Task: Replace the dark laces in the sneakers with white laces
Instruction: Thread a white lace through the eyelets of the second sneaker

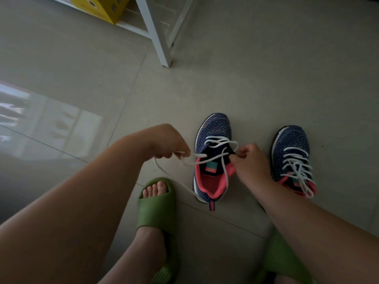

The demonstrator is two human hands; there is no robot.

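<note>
Knit mesh sneakers (213, 138) with woven white laces (220, 143) on glossy, reflective floor tiles (61, 78); matt green foam slide (156, 203) at six o'clock.

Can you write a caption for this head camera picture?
Both hands, left hand and right hand, thread a white lace through the left sneaker.

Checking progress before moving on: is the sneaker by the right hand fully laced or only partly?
Only partly. The white lace crosses the lower eyelets of the sneaker; its ends run loose to the left hand and the right hand.
</note>
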